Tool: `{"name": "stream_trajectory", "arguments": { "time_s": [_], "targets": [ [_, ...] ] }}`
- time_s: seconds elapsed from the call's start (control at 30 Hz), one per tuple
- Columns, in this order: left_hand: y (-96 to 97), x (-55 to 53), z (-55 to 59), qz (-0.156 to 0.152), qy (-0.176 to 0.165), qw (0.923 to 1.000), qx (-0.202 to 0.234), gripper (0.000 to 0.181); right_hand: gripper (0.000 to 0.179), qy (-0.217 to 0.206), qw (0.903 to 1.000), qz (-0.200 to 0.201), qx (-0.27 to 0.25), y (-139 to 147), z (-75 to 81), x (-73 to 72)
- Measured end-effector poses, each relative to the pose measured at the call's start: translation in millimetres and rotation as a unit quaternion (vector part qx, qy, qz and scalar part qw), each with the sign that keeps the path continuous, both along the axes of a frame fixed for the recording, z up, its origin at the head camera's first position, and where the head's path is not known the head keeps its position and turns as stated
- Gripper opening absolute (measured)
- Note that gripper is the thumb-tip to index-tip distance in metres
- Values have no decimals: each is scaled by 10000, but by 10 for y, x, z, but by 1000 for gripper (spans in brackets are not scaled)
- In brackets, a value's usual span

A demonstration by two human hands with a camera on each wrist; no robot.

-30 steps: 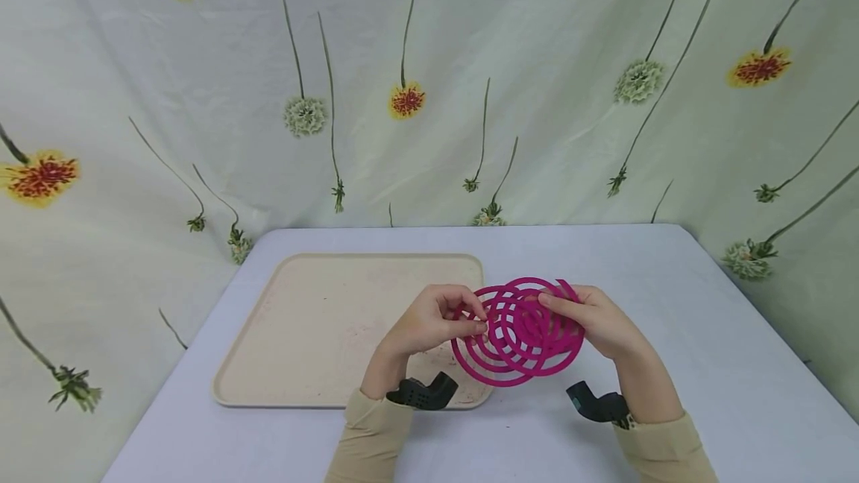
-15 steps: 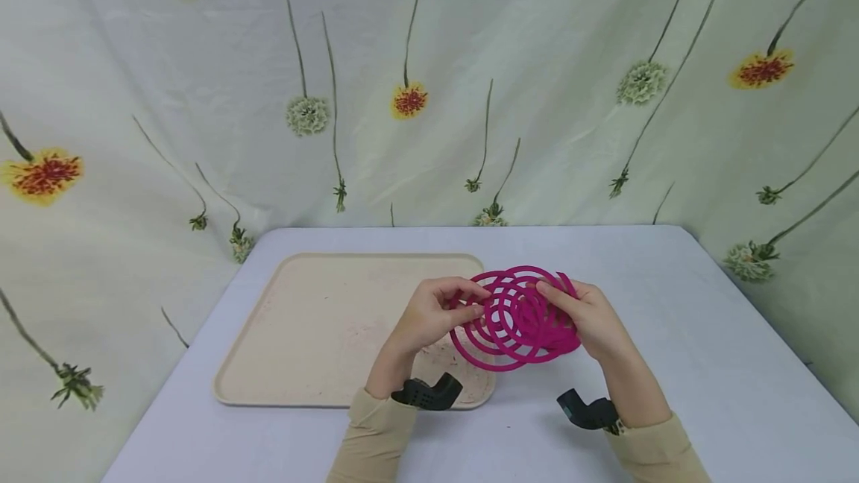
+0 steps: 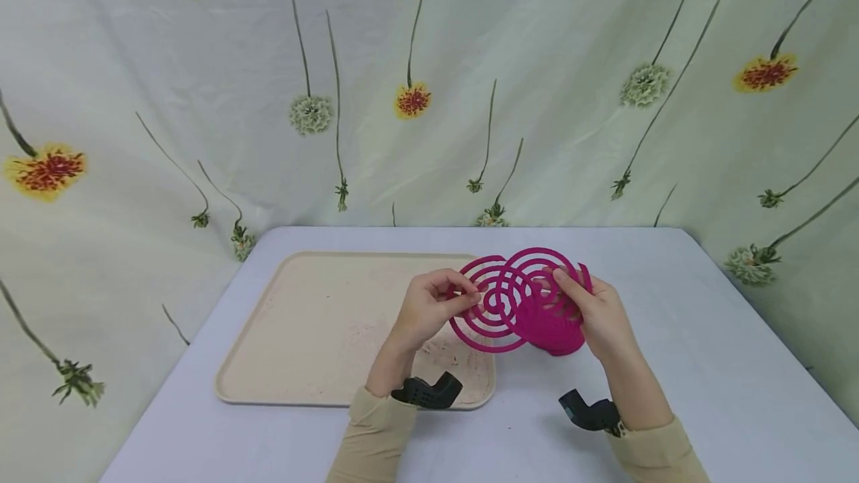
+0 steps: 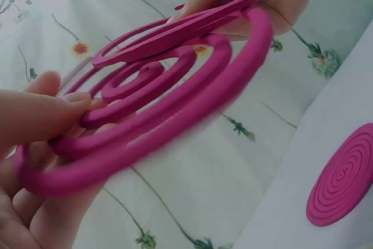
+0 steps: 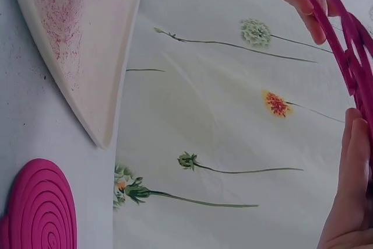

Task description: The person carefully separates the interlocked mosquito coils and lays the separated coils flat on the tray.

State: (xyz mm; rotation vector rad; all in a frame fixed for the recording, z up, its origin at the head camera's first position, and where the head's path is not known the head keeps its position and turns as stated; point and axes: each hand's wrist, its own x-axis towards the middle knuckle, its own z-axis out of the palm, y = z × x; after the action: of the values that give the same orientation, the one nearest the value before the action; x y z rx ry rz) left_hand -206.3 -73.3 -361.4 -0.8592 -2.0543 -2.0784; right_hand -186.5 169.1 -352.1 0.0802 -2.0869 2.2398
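My left hand (image 3: 429,304) pinches the left part of a magenta spiral mosquito coil (image 3: 495,302) between thumb and fingers, above the right end of the tray. A second open mosquito coil (image 3: 537,251) is in my right hand (image 3: 593,311), its thumb on top; the two spirals overlap in the head view. The left wrist view shows the left coil (image 4: 175,126) tilted, its turns spread, with the other coil crossing over its far side. Below them, tightly wound coil (image 3: 553,334) lies flat on the table, partly hidden by the held coils.
A beige rectangular tray (image 3: 322,349) with magenta dust at its right end lies on the white table (image 3: 671,319). A flower-printed cloth (image 3: 570,58) hangs behind. Each wrist wears a black camera (image 3: 429,391).
Both hands have risen away from the table. The two held coils have spread apart sideways, so their spirals overlap less and the tightly wound coil below shows more.
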Motion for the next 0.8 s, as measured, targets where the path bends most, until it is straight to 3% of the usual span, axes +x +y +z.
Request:
{"name": "stream_trajectory", "arguments": {
  "time_s": [0.1,0.27,0.4,0.47,0.57,0.67,0.8],
  "targets": [
    [55,-2,-3,129,-142,9990,396,10,15,41,9992,-271,-289,9,9,5],
    [169,12,-16,423,-240,9957,786,12,19,32,9982,-378,-473,-24,19,8],
    [273,33,-23,889,-331,9882,1199,16,27,135,9993,-288,179,-33,22,8],
    [302,40,-28,901,-401,9870,1270,19,29,253,9973,-130,681,14,34,11],
    [285,46,-37,428,-460,9933,965,18,31,376,9911,422,1204,153,53,14],
    [214,46,-42,-382,-344,9985,191,10,30,440,9775,1276,1623,313,62,12],
    [133,39,-42,-1245,-71,9878,-931,4,26,573,9514,2315,1951,448,50,-1]
  ]
}}
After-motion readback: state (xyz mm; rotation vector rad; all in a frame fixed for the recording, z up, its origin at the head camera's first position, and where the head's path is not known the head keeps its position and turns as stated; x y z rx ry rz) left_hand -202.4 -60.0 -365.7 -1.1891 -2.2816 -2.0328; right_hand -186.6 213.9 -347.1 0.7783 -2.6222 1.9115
